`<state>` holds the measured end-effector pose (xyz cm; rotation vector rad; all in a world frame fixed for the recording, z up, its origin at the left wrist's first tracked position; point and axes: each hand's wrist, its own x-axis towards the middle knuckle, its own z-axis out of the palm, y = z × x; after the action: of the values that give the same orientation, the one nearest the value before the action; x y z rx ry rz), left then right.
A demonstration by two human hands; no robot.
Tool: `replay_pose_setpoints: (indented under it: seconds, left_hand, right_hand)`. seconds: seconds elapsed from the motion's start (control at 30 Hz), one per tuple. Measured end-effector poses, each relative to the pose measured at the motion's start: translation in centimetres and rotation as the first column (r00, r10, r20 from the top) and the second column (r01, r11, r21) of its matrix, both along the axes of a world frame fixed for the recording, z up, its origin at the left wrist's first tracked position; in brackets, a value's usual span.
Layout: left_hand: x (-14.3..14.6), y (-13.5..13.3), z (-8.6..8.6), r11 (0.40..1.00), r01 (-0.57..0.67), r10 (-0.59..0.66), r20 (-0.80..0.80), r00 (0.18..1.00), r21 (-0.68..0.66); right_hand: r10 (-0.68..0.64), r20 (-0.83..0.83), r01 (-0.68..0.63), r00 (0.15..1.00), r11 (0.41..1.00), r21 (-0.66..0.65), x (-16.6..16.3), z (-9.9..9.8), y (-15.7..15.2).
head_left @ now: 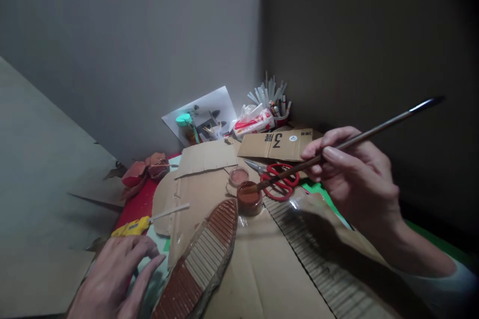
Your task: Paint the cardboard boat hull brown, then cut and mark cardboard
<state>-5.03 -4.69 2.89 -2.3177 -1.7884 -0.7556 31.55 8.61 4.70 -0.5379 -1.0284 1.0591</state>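
Observation:
A long paintbrush (310, 162) is gripped in my right hand (361, 179), its bristles dipped into a small jar of reddish-brown paint (250, 202). The jar's round lid (238, 176) lies just behind it. Below the jar is a pointed, boat-shaped cardboard piece (204, 259) with ridges; both ends are painted brown and a middle band is bare. My left hand (121, 274) is at the lower left beside this piece, fingers loosely bent and apart, holding nothing. Just beyond those fingers is a yellow glue gun (131, 227) with a white stick.
Red-handled scissors (280, 182) lie beside the jar. Flat cardboard sheets (258, 264) cover the work surface. Crumpled reddish pieces (144, 174) sit at left. At the back are a tissue pack (254, 122), a cup of sticks and pens (281, 118) and a printed sheet (220, 97) against the wall.

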Motion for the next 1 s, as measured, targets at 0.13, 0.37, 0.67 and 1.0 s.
replay_pose_setpoints:
  seconds: [0.13,0.37,0.67,1.0]
  left_hand:
    - [0.8,1.4,0.8,0.990,-0.032,0.030,-0.015,0.999,-0.134]
    - [2.3,3.3,1.5,0.964,-0.137,0.148,0.034,0.988,-0.227]
    - [2.9,5.2,1.3,0.919,-0.159,0.180,0.027,0.983,-0.361]
    - [3.1,5.5,-0.7,0.921,-0.138,0.107,-0.105,0.989,-0.363]
  right_hand:
    - [-0.012,-0.054,0.013,0.998,1.000,0.007,-0.3,-0.6,0.1]
    - [0.003,-0.018,-0.003,1.000,1.000,0.014,-0.7,-0.9,-0.4]
    - [0.058,0.046,-0.057,0.997,0.998,-0.021,-1.3,-1.4,-0.6]
    - [0.028,0.047,-0.026,0.999,0.999,-0.035,-0.8,-1.6,0.1]
